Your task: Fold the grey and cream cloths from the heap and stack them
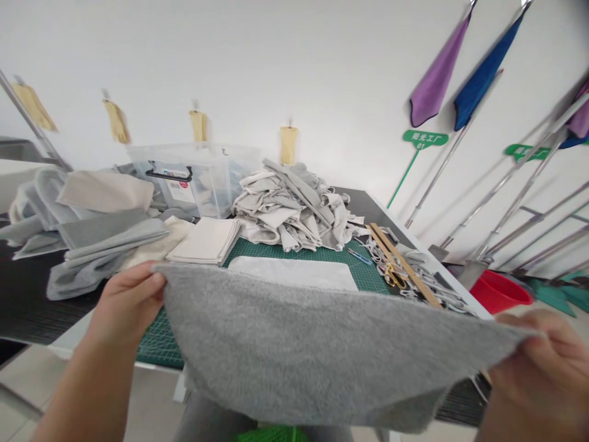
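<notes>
A grey piece of fabric (313, 350) is stretched across the front of the view, its top edge sagging slightly between my hands. My left hand (133, 301) pinches its upper left corner between thumb and fingers. At the far right, my right hand (547, 356) grips the other upper corner, somewhat blurred. Behind the fabric a white sheet (294, 270) lies on a green cutting mat (377, 279), its lower part covered by the fabric. A folded stack of cream cloth (205, 239) sits at the mat's left back edge.
A heap of grey and cream scraps (294, 205) stands behind the mat. Left are piled grey fabrics (105, 233) and a clear plastic bin (188, 178). On the right lie a wooden ruler (405, 264), gold-handled scissors (394, 276) and a blue-handled tool (359, 256). A red bucket (501, 291) stands beyond.
</notes>
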Motion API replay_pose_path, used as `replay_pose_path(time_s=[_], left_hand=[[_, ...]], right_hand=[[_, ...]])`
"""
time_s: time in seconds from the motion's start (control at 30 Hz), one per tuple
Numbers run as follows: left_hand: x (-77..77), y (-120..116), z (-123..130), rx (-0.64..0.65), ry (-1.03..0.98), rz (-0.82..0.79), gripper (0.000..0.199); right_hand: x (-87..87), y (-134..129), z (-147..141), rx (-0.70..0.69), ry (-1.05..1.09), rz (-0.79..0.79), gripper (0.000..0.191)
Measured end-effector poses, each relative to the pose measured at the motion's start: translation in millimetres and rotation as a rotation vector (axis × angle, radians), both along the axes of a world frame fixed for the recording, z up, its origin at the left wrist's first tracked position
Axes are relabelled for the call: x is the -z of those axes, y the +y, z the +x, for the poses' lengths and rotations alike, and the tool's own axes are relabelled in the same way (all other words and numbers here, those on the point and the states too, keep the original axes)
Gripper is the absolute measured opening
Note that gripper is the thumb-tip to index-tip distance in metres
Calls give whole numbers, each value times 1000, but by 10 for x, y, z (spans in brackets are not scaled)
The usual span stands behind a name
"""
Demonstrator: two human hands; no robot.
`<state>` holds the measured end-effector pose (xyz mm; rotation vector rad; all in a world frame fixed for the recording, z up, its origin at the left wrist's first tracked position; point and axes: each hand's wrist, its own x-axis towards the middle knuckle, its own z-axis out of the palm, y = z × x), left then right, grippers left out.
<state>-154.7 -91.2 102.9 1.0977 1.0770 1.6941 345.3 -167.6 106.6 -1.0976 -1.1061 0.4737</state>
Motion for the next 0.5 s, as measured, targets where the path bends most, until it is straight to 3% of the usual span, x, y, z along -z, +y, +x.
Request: replay_pose_path(time_s=[0.07, 0.17, 0.27, 0.4, 0.5], left_hand=[[-4, 326, 32, 61, 22, 12, 9], [179, 815, 77, 117, 213, -110, 12], [548, 1218, 176, -10, 738, -344, 15], [1025, 1472, 315, 15, 960, -446, 13], [1192, 1547, 348, 3, 1077, -448, 18]], right_hand=[[-132, 482, -166, -41, 115, 62, 25], [-83, 1166, -299, -76, 94, -136, 30], [272, 1647, -356, -52, 41, -293, 27], [885, 1892, -445, 1, -52, -473, 21], [1185, 1949, -472, 24, -102, -553, 25]])
